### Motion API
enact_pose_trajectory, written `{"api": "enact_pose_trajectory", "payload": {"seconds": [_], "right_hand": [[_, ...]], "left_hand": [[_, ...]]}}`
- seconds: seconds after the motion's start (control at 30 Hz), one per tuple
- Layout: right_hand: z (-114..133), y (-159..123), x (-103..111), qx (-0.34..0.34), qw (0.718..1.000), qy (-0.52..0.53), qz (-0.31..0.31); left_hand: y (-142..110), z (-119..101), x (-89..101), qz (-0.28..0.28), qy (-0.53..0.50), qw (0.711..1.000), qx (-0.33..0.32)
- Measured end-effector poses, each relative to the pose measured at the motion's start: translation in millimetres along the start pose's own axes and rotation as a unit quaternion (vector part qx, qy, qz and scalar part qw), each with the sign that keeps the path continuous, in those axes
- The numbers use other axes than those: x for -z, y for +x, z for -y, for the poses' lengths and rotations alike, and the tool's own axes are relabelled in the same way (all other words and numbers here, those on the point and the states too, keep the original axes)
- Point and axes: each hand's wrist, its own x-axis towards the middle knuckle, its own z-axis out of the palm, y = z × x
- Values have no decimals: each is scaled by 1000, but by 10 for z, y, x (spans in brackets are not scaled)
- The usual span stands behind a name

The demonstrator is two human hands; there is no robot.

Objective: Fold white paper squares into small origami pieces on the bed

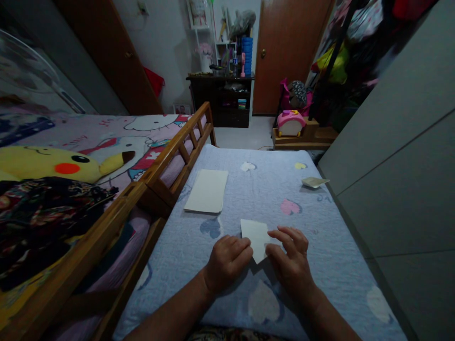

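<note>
Between my two hands, just above the blue heart-patterned bedspread (249, 189), is a small white piece of folded paper (256, 239) whose lower end comes to a point. My left hand (229, 260) is closed on the paper's left edge, thumb and fingers pressed together. At the right edge, my right hand (291, 258) pinches the paper near its lower corner, with the other fingers curved and slightly apart. Farther up on the left lies a stack of white paper sheets (208, 191). A small folded paper piece (314, 182) rests near the bed's right edge.
A wooden bed rail (170, 161) runs along the left, with a yellow plush toy (53, 163) and dark patterned cloth (46, 222) beyond it. A pale cabinet (398, 175) borders the right side. Past the bed's far end stand a dark shelf unit (220, 102) and a pink toy case (290, 123).
</note>
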Motion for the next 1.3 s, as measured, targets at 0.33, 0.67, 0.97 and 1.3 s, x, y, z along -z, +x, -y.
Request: {"api": "enact_pose_trajectory", "payload": {"seconds": [0.33, 0.67, 0.97, 1.3], "right_hand": [[-81, 69, 6, 6, 1000, 12, 16], [-131, 61, -80, -45, 974, 51, 217], [-108, 87, -81, -120, 965, 113, 205], [-101, 124, -204, -214, 952, 85, 200]], "left_hand": [[129, 24, -61, 0, -128, 978, 167], [-26, 98, -230, 121, -124, 968, 181], [-32, 99, -226, 124, -123, 948, 265], [89, 70, -240, 143, -115, 928, 323]]}}
